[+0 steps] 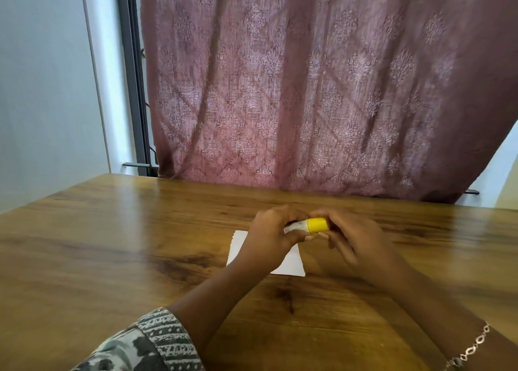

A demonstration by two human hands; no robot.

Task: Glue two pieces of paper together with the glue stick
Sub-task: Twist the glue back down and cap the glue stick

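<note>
While the glue stick (297, 226) lies sideways between my hands, above the tabletop, my left hand (269, 237) grips its white body and my right hand (353, 241) curls its fingers round the yellow cap (318, 224), which sits on the stick. Beneath my hands white paper (291, 264) lies flat on the wooden table (112, 244); one sheet or two, I cannot tell. A patterned sleeve (157, 342) covers my left arm, a bracelet (471, 351) circles my right wrist, and a pink curtain (308, 90) hangs behind.
</note>
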